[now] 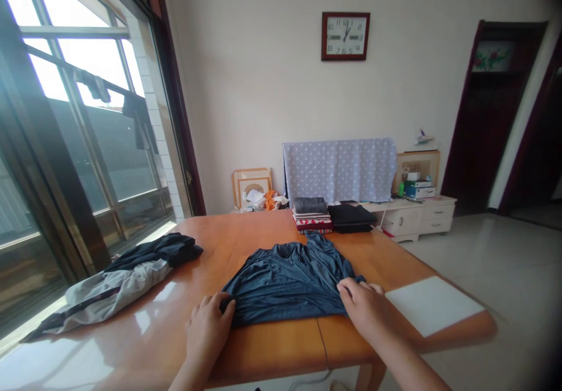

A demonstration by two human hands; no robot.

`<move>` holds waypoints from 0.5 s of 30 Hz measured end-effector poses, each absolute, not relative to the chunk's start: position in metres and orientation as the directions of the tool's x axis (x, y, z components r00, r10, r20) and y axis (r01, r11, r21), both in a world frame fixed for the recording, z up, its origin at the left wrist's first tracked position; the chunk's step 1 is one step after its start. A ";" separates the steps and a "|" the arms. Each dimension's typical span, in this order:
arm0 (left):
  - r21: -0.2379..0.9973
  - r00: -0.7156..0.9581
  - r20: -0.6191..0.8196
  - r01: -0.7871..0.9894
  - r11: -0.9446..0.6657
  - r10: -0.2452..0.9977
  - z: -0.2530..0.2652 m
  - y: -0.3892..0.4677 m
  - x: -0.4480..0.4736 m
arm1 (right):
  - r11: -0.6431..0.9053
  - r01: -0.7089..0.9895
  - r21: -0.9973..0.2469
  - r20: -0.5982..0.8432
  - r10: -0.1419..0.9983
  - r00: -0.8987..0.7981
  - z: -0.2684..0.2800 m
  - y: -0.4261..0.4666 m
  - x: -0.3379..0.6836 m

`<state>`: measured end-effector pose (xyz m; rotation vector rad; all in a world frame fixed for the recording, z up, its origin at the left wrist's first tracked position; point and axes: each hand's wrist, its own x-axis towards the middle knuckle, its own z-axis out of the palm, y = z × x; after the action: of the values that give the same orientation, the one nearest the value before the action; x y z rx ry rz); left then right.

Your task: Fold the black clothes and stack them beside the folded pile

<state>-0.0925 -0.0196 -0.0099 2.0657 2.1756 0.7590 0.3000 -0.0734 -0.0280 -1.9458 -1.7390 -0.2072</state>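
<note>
A dark blue-grey shirt (287, 285) lies spread and wrinkled over the near middle of the wooden table. Its left edge is pinched in my left hand (208, 323), fingers curled round the cloth. On the opposite side, my right hand (362, 306) grips the shirt's right edge with thumb and fingers closed. The cloth between the hands looks roughly straight along its near edge, while its far part is bunched, with a sleeve pointing away from me.
Unfolded dark and grey clothes (127, 283) lie at the table's left. Folded clothes (311, 215) are stacked at the far edge, beside folded black garments (352, 218). A white sheet (434, 304) lies on the right corner. Behind stand a white cabinet (437, 218) and a cloth-covered object (340, 171).
</note>
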 end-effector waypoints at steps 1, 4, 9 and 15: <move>0.365 -0.114 0.296 0.931 -0.002 0.948 -0.010 -0.020 -0.092 | -0.051 0.960 -0.275 0.424 0.890 0.169 -0.025 -0.075 0.301; 0.332 -0.120 0.316 0.943 0.009 0.941 -0.012 -0.018 -0.091 | -0.055 0.957 -0.285 0.344 0.926 0.156 -0.016 -0.081 0.300; 0.367 -0.185 0.294 0.928 0.069 0.938 -0.017 -0.012 -0.092 | -0.038 0.934 -0.354 0.345 0.923 0.169 0.000 -0.076 0.286; 0.390 -0.191 0.265 0.918 0.076 0.945 -0.014 -0.014 -0.095 | -0.106 0.924 -0.366 0.257 0.943 0.210 -0.004 -0.051 0.264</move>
<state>-0.0954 -0.0136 -0.0137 1.9608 2.2626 0.7448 0.2641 -0.0509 -0.0044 -2.0459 -1.7292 0.0568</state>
